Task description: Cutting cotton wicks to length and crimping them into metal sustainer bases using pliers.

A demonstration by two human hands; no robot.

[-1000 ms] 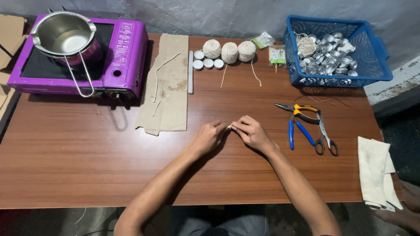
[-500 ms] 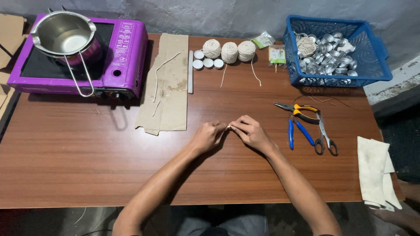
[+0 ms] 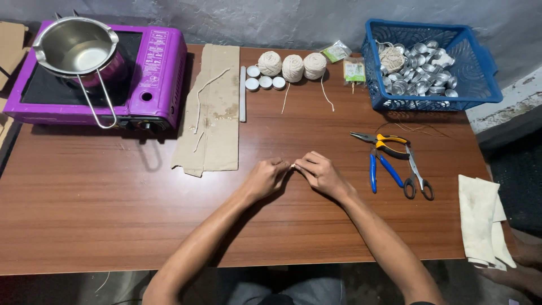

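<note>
Rough grey wall backs a brown wooden desk (image 3: pixel 113 214). Near the middle of the desk, toward its front edge, the left hand (image 3: pixel 264 178) and the right hand (image 3: pixel 323 175) meet fingertip to fingertip, both pinching a tiny pale piece (image 3: pixel 292 166), seemingly a short wick end, too small to tell more. Judging by what lies about, the work looks early: cut wick lengths (image 3: pixel 204 95) rest on the cardboard sheet (image 3: pixel 217 130) toward the back edge, three twine balls (image 3: pixel 292 65) and small white cups (image 3: pixel 263 82) sit behind, and the blue basket (image 3: pixel 485 73) at the back right corner is full of unfilled metal cups (image 3: pixel 420 70). Pliers (image 3: pixel 377 139) and scissors (image 3: pixel 416 175) lie unused to the right, and the steel pot (image 3: pixel 76 45) stands on the purple stove (image 3: pixel 152 73). Compared with half a second earlier, the hands hold the same pinch; only the view has shifted slightly.
</note>
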